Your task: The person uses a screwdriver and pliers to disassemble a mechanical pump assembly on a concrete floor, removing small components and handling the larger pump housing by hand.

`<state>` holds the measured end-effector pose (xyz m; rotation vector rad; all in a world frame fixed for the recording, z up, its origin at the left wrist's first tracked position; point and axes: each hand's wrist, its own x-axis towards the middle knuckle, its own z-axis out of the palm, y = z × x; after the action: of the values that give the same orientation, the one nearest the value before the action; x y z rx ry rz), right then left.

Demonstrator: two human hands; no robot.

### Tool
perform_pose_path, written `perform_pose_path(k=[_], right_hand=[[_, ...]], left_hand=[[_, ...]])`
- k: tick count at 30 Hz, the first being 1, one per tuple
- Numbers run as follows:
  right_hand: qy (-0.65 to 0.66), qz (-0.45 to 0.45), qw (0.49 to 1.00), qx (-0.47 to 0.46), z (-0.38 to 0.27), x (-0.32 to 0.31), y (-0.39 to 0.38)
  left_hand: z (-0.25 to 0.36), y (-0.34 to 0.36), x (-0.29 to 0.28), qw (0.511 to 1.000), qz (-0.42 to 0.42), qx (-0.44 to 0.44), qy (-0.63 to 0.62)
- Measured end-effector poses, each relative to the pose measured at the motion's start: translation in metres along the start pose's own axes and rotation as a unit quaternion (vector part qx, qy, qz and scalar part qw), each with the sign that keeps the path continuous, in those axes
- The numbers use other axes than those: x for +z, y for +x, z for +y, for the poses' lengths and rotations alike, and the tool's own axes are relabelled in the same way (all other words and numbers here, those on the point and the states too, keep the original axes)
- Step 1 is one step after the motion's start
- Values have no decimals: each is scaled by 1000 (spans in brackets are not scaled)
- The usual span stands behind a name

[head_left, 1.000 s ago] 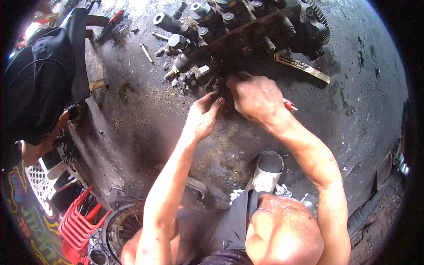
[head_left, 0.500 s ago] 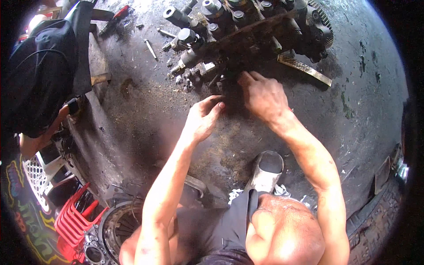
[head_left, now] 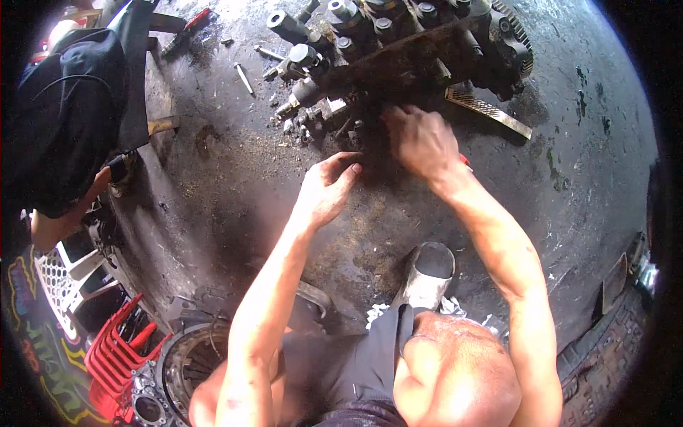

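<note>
A dark, greasy engine pump unit (head_left: pixel 398 57) with several upright cylindrical fittings and a toothed gear on its right end lies on the floor ahead. My right hand (head_left: pixel 425 146) reaches to its near edge. Its fingers are curled, and the tips vanish in dark shadow, so what they grip cannot be made out. Lower and to the left is my left hand (head_left: pixel 329 188), thumb and forefinger apart, with nothing visible between them. Small metal fittings (head_left: pixel 306 121) sit at the unit's near left side, just beyond the left hand.
Two bolts (head_left: pixel 244 77) lie left of the unit, and a perforated metal strip (head_left: pixel 489 114) lies at its right. A person in dark clothing (head_left: pixel 71 114) is at the left. Lower left are a red plastic chair (head_left: pixel 117 349) and a round metal housing (head_left: pixel 171 366). A tyre (head_left: pixel 605 370) lies lower right.
My right hand has shifted slightly nearer the unit and turned a little, its fingers still curled. The left hand has barely moved.
</note>
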<state>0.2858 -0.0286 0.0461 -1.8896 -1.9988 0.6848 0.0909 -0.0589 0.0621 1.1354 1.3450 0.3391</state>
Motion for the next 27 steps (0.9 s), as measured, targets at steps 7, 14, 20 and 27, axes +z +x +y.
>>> perform_pose_path(k=[7, 14, 20, 27], right_hand=[[-42, 22, 991, -126, 5, 9, -2], [-27, -68, 996, -55, -5, -14, 2], [-1, -46, 997, -60, -10, -17, -8], [-33, -50, 998, 15, -13, -23, 0]], left_hand=[[0, 0, 4, 1000, 0, 16, -12], [-6, 1, -1, 999, -1, 24, -28], [-5, -2, -1, 1000, 11, 16, -10], [-21, -12, -1, 1000, -4, -12, 11]])
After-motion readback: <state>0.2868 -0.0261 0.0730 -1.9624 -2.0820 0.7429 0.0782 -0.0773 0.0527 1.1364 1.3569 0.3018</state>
